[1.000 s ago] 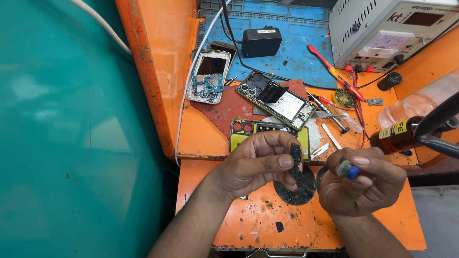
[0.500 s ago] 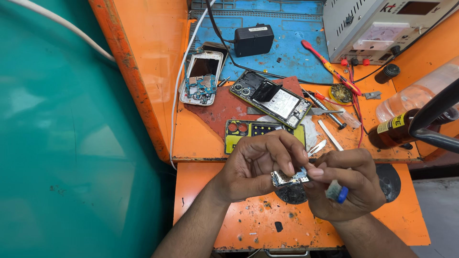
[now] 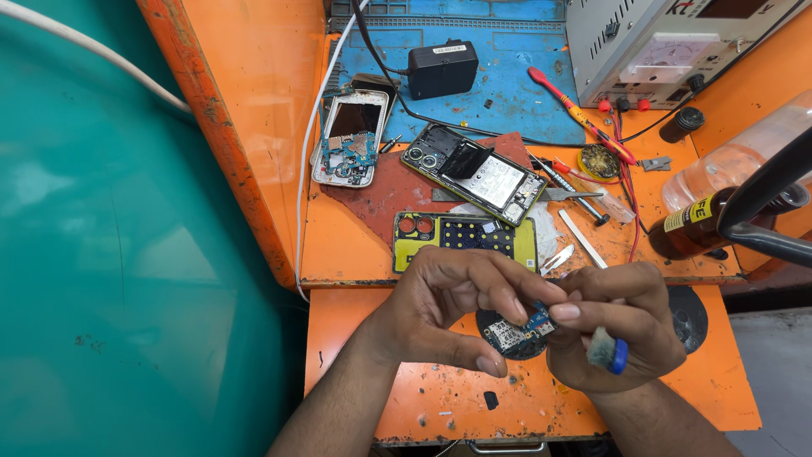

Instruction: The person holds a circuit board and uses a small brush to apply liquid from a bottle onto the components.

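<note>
Since the earlier frame, both hands have closed together. Left hand (image 3: 448,309) and right hand (image 3: 622,330) pinch a small circuit board (image 3: 520,330) over the near orange bench (image 3: 381,389); right grip also holds a blue-capped brush (image 3: 609,353).

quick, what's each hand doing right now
Left hand: closed, fingertips pinching the small circuit board.
Right hand: closed, fingertips on the same board, with a small blue-capped tool tucked in the fingers.
</note>
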